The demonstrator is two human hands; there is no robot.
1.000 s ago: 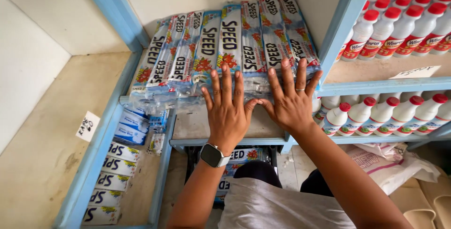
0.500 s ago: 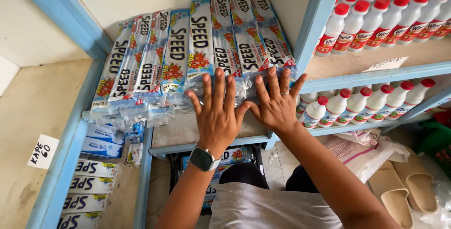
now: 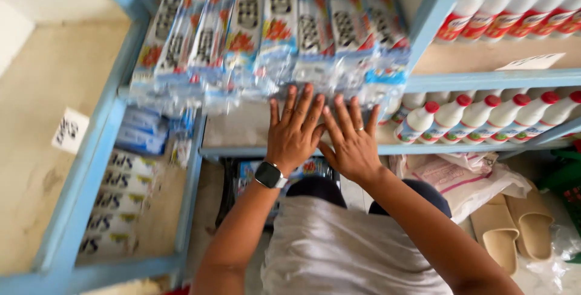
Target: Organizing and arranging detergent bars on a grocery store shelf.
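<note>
My left hand [image 3: 295, 130], with a dark smartwatch on its wrist, lies flat with fingers spread against the front ends of a row of blue and white plastic packets [image 3: 266, 35]. Beside it my right hand [image 3: 350, 140], wearing a ring, lies flat too, its fingertips at the lower edge of the packets. The packets lie side by side on a blue-framed shelf [image 3: 248, 128] and hang over its front. Neither hand grips anything.
White bottles with red caps [image 3: 484, 116] fill the shelves to the right. More packets [image 3: 115, 201] are stacked on a lower shelf at the left. A white paper tag [image 3: 71, 130] sticks to the left frame. Beige slippers [image 3: 514, 228] and plastic bags lie on the floor.
Both hands have slid down toward the shelf's front edge and closer together. The camera has tilted and the view is blurred.
</note>
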